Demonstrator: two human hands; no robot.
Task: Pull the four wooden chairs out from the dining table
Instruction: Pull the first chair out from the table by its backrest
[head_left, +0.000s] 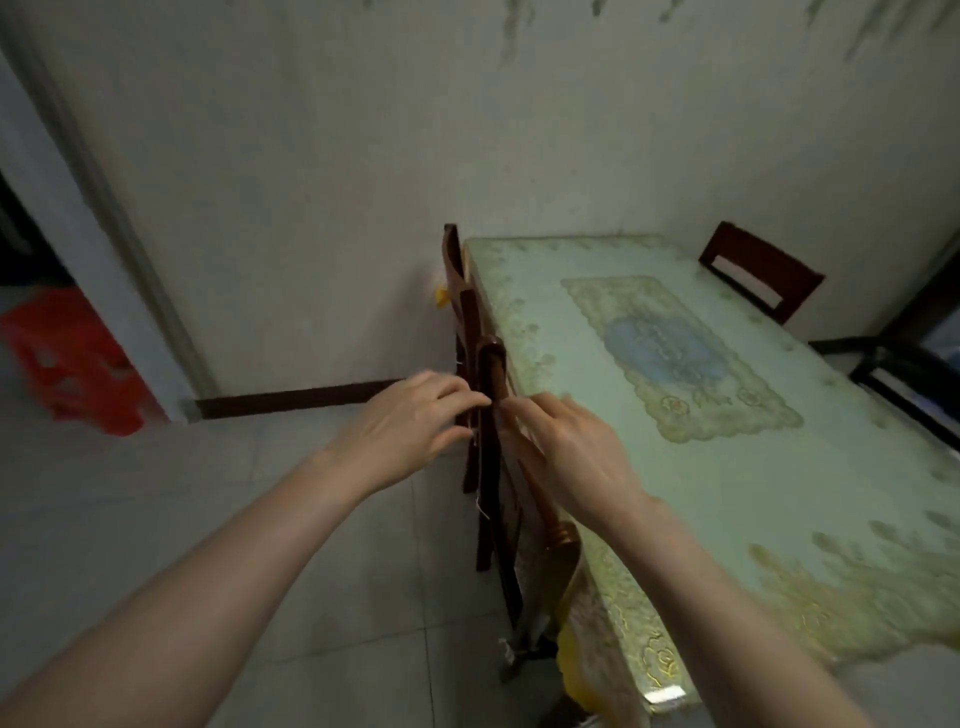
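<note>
A dining table (779, 467) with a pale green patterned cover runs from the lower right toward the back wall. Two dark wooden chairs stand tucked against its left side: a near chair (491, 467) and a far chair (457, 280). A third chair (761, 270) shows its backrest on the table's far right. My left hand (410, 415) reaches the near chair's backrest from the left, fingers curled at its edge. My right hand (566, 452) touches the same backrest from the table side. The frame is blurred, and whether either hand grips is unclear.
A red plastic stool (78, 358) sits at the left by a doorway. A dark piece of furniture (909, 374) stands at the right edge. A yellow bag (571, 670) lies under the table's near corner. Tiled floor (260, 519) spreads to the left of the chairs.
</note>
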